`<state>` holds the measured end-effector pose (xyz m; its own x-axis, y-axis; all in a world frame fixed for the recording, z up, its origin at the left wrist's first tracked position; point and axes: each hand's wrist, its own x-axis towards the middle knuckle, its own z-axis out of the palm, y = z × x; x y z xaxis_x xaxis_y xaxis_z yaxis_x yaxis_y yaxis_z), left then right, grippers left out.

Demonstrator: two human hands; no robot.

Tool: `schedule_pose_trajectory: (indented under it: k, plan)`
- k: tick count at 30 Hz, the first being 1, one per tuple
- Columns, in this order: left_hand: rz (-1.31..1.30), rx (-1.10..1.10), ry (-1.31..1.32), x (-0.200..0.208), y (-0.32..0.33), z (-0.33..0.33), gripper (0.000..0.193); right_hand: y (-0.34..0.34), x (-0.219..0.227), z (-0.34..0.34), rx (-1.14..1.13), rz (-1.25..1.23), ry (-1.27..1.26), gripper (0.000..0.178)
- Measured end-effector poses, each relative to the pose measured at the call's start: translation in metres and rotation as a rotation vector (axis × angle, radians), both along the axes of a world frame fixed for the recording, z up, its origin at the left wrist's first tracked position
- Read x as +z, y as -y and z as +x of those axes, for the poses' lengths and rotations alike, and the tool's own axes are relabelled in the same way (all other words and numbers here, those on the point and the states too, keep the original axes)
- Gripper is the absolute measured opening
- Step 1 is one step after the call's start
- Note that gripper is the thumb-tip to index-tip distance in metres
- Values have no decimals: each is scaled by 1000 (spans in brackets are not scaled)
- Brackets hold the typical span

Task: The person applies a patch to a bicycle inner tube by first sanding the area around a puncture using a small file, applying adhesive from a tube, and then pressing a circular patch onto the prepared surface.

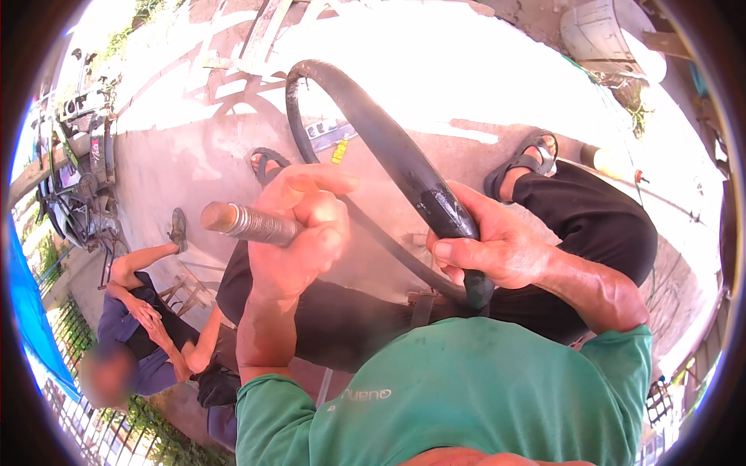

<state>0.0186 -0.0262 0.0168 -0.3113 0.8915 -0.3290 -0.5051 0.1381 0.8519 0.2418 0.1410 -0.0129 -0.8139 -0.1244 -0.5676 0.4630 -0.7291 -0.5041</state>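
My left hand [299, 241] is closed round a short cylindrical rod [252, 223], ribbed along its body with a smooth brownish end that sticks out to the left. The end inside the fist is hidden. My right hand [501, 245] grips a black rubber inner tube [373, 128], thumb on top and fingers curled beneath. The tube rises away from this hand, bends over in a long loop and comes back down behind my left hand toward my lap. A shiny darker patch [443, 210] shows on the tube just beyond my right fingers. Rod and tube are apart.
On the ground beyond my feet lies a grey tray-like object [322, 133] beside a small yellow item [339, 151]. Another person [148, 326] sits close at my left, hands together. Bicycles [78, 171] stand at the far left. A white bucket [598, 39] is at the far right.
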Motion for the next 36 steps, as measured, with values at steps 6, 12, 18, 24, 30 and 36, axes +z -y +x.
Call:
schedule_pose_trajectory:
  k: [6,12,18,24,30,36]
  plan:
    - [235,-387,737,-1,7,31,82,-8,10,-9,63,165,-25,52]
    - [250,-620,822,20,3,30,89,-2,5,-5,59,356,-165,56]
    - [251,-763,976,26,6,20,89,3,17,0,88,137,-122,74]
    - [168,-367,775,5,15,26,85,-6,15,-10,77,172,-176,73]
    - [-34,-286,247,-10,14,26,78,-1,6,-7,29,135,-22,63]
    - [26,-335,-194,-16,9,27,75,-9,15,-12,31,153,-22,62]
